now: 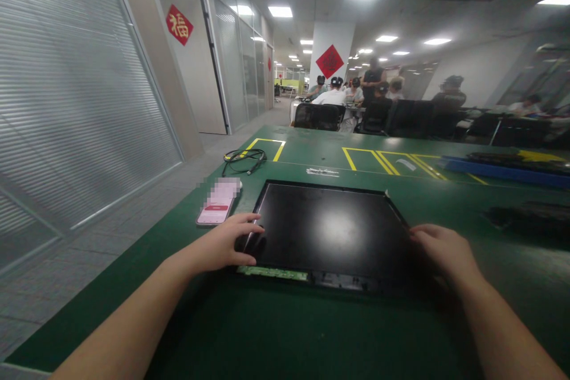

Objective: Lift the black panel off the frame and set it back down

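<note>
A black display panel (329,225) lies flat on the green table, with a bright reflection on its screen. Along its near edge a strip of green circuit board (272,274) is exposed. At the left edge of the panel is my left hand (229,243), its fingers spread and the tips over the border. My right hand (443,249) grips the panel's right edge, thumb and fingers close together; the fingers underneath are hidden. To the left of the panel lies a phone (217,205) with a lit, partly blurred screen.
A coiled black cable (244,160) lies beyond the phone. Behind the panel is a small whitish strip (322,172). Yellow tape (363,149) marks the green table (307,335). A blue tray (503,170) and dark items (529,219) are at right. Several people sit farther back.
</note>
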`<state>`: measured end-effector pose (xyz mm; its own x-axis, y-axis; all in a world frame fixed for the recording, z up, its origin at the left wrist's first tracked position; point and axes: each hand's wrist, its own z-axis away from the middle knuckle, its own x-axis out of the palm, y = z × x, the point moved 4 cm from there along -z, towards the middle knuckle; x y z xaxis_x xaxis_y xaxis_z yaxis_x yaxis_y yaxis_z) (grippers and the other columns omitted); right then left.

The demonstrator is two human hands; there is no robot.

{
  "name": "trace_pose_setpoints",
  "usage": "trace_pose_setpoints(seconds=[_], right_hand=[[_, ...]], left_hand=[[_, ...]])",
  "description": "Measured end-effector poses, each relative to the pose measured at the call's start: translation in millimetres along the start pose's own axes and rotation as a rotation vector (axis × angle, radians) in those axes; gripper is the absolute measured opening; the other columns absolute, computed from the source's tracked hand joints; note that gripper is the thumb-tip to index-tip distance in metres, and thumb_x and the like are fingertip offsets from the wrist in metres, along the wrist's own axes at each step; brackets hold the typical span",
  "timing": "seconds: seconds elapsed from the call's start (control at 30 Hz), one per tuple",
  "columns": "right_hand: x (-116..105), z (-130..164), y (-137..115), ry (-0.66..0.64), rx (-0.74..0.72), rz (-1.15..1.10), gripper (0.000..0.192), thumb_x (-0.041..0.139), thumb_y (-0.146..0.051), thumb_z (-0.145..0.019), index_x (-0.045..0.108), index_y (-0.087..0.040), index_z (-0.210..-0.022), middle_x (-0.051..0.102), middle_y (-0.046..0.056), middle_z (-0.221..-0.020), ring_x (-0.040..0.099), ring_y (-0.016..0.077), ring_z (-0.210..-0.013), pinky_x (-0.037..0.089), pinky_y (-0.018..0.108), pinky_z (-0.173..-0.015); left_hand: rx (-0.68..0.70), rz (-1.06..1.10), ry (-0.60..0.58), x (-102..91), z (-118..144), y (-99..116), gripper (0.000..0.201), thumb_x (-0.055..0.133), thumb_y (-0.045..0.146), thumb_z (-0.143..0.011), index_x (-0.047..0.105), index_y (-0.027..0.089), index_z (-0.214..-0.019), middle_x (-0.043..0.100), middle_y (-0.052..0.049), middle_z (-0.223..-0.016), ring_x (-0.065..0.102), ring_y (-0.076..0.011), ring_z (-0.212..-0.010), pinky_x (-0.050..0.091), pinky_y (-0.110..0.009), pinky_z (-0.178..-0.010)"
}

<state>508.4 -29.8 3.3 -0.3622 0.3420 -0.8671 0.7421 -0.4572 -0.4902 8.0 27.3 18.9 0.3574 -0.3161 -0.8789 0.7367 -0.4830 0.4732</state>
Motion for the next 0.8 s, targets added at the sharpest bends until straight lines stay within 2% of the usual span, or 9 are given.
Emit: trace_pose_setpoints(seconds=[0.23,0.43,0.8], right_hand=[[0.1,1.7,-0.7,-0.001,0.016,0.007,0.030,0.057,-0.034,-0.078,0.084,-0.025,-0.085,0.080,0.008,-0.092,0.071,0.0292,-0.089,0.051,0.037,-0.073],[1.5,0.7,-0.6,0.001,0.020,0.001,0.029,0.057,-0.033,-0.078,0.084,-0.025,-0.085,0.081,0.008,-0.094,0.071,0.0288,-0.089,0.050,0.037,-0.073],[6.2,-3.3,3.7,0.013,-0.007,0.019,0.029,0.057,-0.033,-0.079,0.084,-0.027,-0.086,0.081,0.007,-0.093,0.071,0.0283,-0.089,0.051,0.037,-0.074]], left_hand=[[0.005,0.045,-0.031,1.9,-1.4,1.6,0.062,0.083,0.034,-0.078,0.069,0.031,-0.137,0.044,-0.010,-0.166,0.044,-0.0367,-0.150,0.040,-0.052,-0.120],[0.075,0.092,-0.046,2.6,0.0,3.5,0.055,0.079,0.028,-0.080,0.071,0.033,-0.134,0.045,-0.008,-0.166,0.045,-0.0350,-0.149,0.041,-0.051,-0.119],[0.193,0.065,-0.017,6.4,-1.2,-3.3,0.047,0.077,0.025,-0.082,0.073,0.029,-0.129,0.042,-0.012,-0.167,0.044,-0.0345,-0.150,0.044,-0.049,-0.117]])
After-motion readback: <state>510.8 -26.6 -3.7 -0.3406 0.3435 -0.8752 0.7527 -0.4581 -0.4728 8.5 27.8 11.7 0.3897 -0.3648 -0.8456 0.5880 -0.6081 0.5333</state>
